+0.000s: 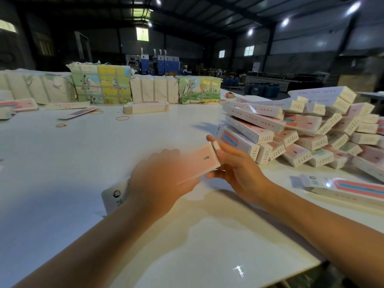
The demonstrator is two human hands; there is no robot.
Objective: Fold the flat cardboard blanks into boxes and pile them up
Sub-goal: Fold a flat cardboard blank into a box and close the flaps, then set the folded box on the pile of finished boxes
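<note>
Under blurred left hand [158, 179], box [197, 163] half-hidden.

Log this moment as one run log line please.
step: folding box | left hand: holds pink box | right hand: on its end flap | pile: right

Two bare hands and two bare arms, nothing else of the person in view.

Left hand [160, 179]: all blurry, soft at the edges, fingers melted together into one round shape. Behind that hand, a bare wrist, then a long smooth left arm [93, 246], uncovered all the way back and wider the farther from the hand.

Right hand [239, 169]: much sharper. Slim fingers [213, 140] with rounded tips, a thumb [216, 173], bumps of knuckles on the back. Behind that hand, a narrow bare wrist and a long smooth right arm [322, 215], uncovered too, thick toward the far end.
</note>
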